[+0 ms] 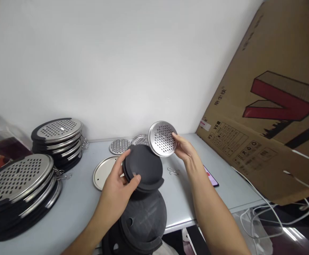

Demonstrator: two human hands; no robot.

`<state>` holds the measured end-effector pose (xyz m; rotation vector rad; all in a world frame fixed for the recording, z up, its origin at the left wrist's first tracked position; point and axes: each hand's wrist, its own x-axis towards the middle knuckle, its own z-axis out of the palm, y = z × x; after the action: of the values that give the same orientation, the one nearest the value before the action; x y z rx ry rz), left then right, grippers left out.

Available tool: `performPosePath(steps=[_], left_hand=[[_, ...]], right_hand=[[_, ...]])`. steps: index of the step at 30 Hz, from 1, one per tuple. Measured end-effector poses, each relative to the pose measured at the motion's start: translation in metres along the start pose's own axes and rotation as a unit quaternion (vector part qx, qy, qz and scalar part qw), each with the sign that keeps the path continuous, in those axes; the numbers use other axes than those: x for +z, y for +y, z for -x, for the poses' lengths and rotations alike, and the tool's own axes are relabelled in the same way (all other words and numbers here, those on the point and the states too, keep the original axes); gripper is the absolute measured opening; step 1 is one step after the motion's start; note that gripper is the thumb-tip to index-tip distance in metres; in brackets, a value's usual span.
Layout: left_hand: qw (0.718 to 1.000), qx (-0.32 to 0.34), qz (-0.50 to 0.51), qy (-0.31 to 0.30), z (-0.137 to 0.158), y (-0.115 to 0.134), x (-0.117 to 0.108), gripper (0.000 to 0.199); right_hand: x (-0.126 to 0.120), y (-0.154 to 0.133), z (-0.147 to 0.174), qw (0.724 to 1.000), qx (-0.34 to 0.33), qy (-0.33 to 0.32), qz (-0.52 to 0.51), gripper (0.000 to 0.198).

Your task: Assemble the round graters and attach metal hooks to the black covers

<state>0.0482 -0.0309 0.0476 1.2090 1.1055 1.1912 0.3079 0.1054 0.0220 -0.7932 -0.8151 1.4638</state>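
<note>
My left hand (124, 184) grips a round black rimmed cover (144, 166) by its left edge, thumb on top and fingers behind. In my right hand (182, 147) is a round perforated metal disc (162, 138), pinched at its right edge and tilted toward me. The disc sits just above the cover's upper right; I cannot tell whether they touch. Below the cover are more black covers (146, 216). A plain metal disc (101, 173) lies partly behind my left hand. Farther back lie a perforated disc (118, 146) and another one (140, 140), partly hidden.
Two stacks of black-rimmed perforated discs, a rear stack (57, 131) and a front stack (18, 177), stand at left near a bottle (5, 141). Wire clips (173, 171) and a phone (211, 177) lie at right. A large cardboard box (263, 117) leans there, with white cables (271, 212) below.
</note>
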Motion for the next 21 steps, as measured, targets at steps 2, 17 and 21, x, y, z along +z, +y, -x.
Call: performPosePath(steps=[2, 17, 21], left_hand=[[0.998, -0.052, 0.01, -0.034, 0.012, -0.003, -0.003, 0.076], [0.889, 0.123, -0.429, -0.103, -0.002, 0.024, -0.036, 0.05], [0.884, 0.27, -0.373, -0.079, -0.04, 0.019, 0.0, 0.067]], right_hand=[[-0.007, -0.002, -0.005, 0.999, -0.018, 0.03, -0.036, 0.02], [0.042, 0.038, 0.009, 0.981, 0.135, -0.065, -0.122, 0.057], [0.072, 0.058, 0.027, 0.988, 0.114, -0.084, -0.063, 0.06]])
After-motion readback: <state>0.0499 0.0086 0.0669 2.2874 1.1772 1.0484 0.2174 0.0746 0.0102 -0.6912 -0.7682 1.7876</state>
